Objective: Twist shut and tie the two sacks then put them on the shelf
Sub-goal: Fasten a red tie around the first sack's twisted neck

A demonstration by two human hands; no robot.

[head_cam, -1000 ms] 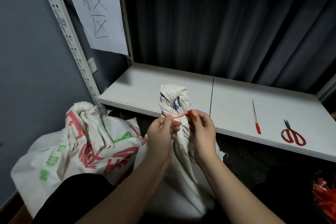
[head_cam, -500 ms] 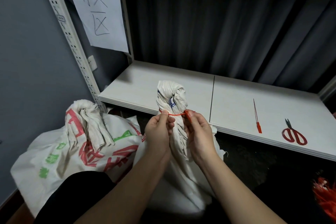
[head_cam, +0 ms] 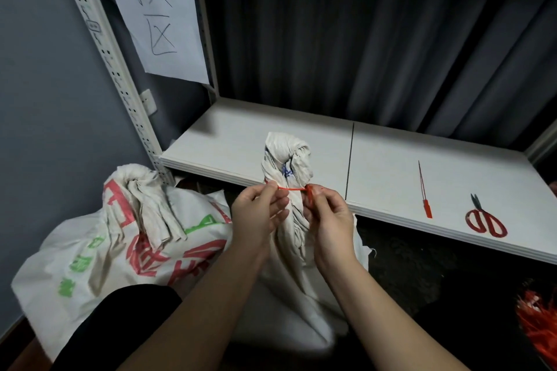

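A white woven sack [head_cam: 289,295] stands on the floor in front of me, its neck twisted into a tight bunch [head_cam: 286,156]. A thin red tie [head_cam: 294,189] runs across the neck. My left hand [head_cam: 260,214] pinches the tie's left end and my right hand [head_cam: 330,214] pinches its right end, one on each side of the neck. A second white sack [head_cam: 120,238] with red and green print lies to the left, its neck twisted and untied. The white shelf [head_cam: 391,166] lies just behind the sacks.
On the shelf's right part lie another red tie [head_cam: 423,190] and red-handled scissors [head_cam: 485,220]. A bundle of red ties [head_cam: 539,319] sits at the lower right. A perforated shelf post [head_cam: 114,69] and a paper sign [head_cam: 156,9] stand at the left.
The red tie now lies drawn straighter across the sack's neck, and both hands have shifted slightly apart at its ends. The other sack has not moved.
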